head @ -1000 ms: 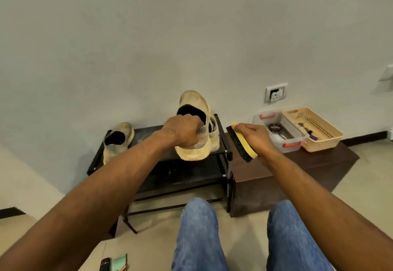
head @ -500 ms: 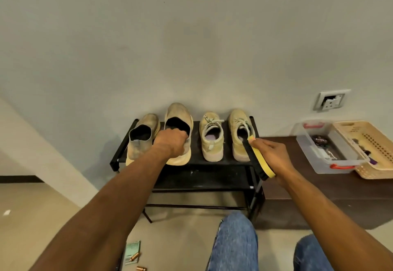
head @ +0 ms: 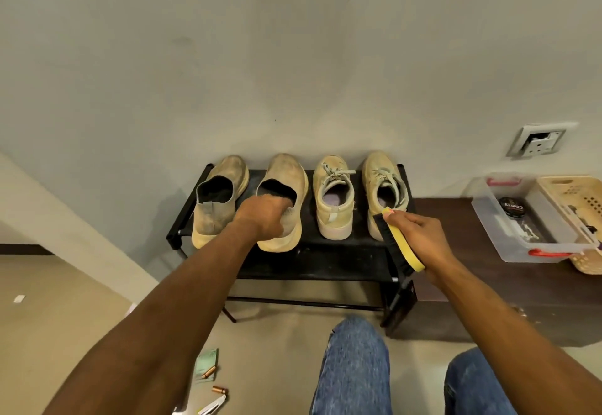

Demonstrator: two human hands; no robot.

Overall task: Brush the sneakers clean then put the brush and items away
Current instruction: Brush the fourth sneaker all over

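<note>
Four tan sneakers stand in a row on the black shoe rack (head: 342, 261), toes to the wall, heels near its front edge. The left hand (head: 264, 219) has its grip curled round the heel collar of the second sneaker (head: 286, 183), while the right hand (head: 420, 235) clasps the yellow-backed brush (head: 402, 248) just before the rightmost sneaker (head: 379, 173). A clear plastic bin (head: 521, 242) and a beige basket (head: 573, 193) sit on the brown bench (head: 488, 297), its near part bare.

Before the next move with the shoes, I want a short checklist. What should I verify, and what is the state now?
1. Left hand grips the heel of the second slip-on shoe: ok.
2. That shoe stands flat on the black rack: ok.
3. Right hand holds the yellow brush: ok.
4. All four shoes on the rack: ok.
5. Shoes brushed clean: cannot tell.
6. Clear box open for the brush: ok.
</note>
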